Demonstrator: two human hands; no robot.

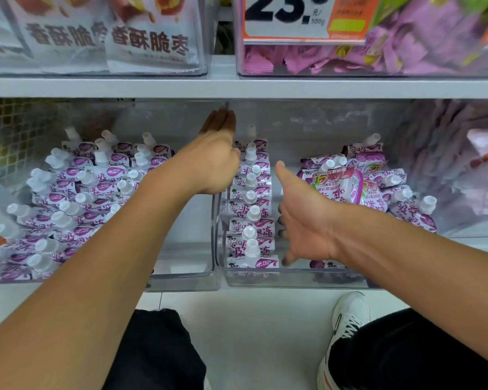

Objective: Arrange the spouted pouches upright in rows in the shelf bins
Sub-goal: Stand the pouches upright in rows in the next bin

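Two clear bins sit side by side at the shelf's front edge. Right bin [293, 277] — one upright row of spouted pouches [251, 209] runs front to back along its left wall; more lie in a loose heap [378, 187] toward its right side. Left bin [186, 274] — pouches in leaning rows [76, 192] on its left half. Left hand [214, 161]: fingers straight, flat against the row's left side. Right hand [304, 220]: fingers spread wide, pressing the row's right side, thumb up.

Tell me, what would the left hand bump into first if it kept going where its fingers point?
Probably the clear back wall of the bins, right under the shelf edge. The left hand already looks close, though depth is hard to judge.
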